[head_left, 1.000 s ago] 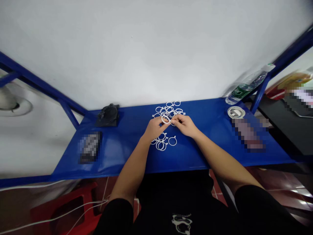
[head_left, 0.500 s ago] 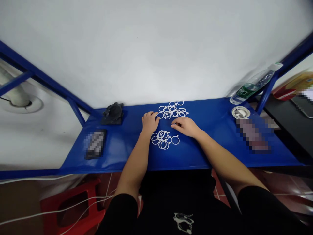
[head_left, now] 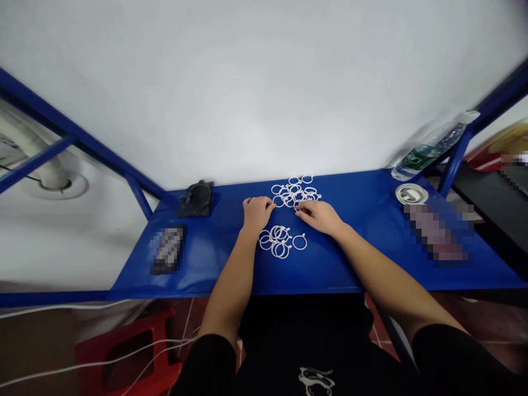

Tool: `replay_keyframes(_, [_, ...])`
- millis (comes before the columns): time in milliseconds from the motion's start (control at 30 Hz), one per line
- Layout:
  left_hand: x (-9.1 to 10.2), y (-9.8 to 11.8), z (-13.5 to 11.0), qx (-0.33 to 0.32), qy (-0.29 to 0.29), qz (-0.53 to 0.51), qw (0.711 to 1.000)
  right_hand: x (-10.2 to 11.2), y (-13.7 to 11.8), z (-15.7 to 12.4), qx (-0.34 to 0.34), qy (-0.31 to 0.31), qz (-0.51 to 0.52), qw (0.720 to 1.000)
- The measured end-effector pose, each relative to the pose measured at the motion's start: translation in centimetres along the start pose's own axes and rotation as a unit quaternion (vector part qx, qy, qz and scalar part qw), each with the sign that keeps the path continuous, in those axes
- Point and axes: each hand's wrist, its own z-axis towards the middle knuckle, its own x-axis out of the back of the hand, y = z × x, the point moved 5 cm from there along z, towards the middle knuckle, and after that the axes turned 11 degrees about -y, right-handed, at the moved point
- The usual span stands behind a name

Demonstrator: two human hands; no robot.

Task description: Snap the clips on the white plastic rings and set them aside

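head view: left hand point(head_left: 256, 213) is resting palm-down at the left side of the far pile, fingers sitting bent, thumb tip lying close to the index finger and just beside the leftmost near ring of that pile; whether thumb and finger are meeting on its rim, cannot tell. right hand point(head_left: 320, 216) is reaching in from the other side, fingers curling over, thumb sitting just under them; the fingertips are hovering at or touching the pile's near edge, and its own fingers are hiding the contact, so grip cannot be told. hands are staying apart from each other, a gap lying between.

far pile of white rings point(head_left: 294, 190) is lying loose and overlapping by the wall point(head_left: 247, 99), small tabs showing on some. near pile of white rings point(head_left: 279, 242) is lying between the forearms, overlapping too; single ring point(head_left: 300, 249) is lying flat just right of it.

all are lying on the blue table point(head_left: 289, 275). black crumpled item point(head_left: 197, 199) is lying far left, left blurred-out object point(head_left: 168, 250) nearer the front. on the right, coiled white cable point(head_left: 402, 193) is lying near the tilted bottle point(head_left: 429, 151), right blurred-out object point(head_left: 437, 236) just below. red stool point(head_left: 160, 352) is standing under the front edge, lower left.
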Motion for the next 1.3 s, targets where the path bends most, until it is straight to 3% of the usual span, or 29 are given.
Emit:
replay_keyframes(233, [1.6, 3.3, -1.7, -0.179, 0.129, -0.067, 0.973, 0.3, -0.3, -0.2, 0.005, 0.039, 0.046, 0.998])
replay_keyframes(467, [2.0, 5.9, -3.0, -0.27, 0.142, -0.113, 0.946, 1.0, 0.4, -0.4, 0.006, 0.122, 0.149, 0.981])
replay_keyframes(600, [1.7, 6.5, -3.4, -0.282, 0.14, -0.096, 0.944, 1.6, -0.7, -0.9, 0.046, 0.131, 0.194, 0.971])
replay_keyframes(867, [1.6, 6.4, -3.3, -0.241, 0.138, -0.118, 0.953, 1.9, -2.4, -1.3, 0.093, 0.129, 0.158, 0.975])
replay_keyframes(1100, [1.7, 6.7, -3.8, -0.251, 0.169, -0.131, 0.944, 2.2, -2.3, -1.6, 0.083, 0.166, 0.176, 0.967])
replay_keyframes(1300, [1.7, 6.8, -3.7, -0.238, 0.164, -0.154, 0.945, 1.7, -2.2, -1.4, 0.065, 0.131, 0.181, 0.973])
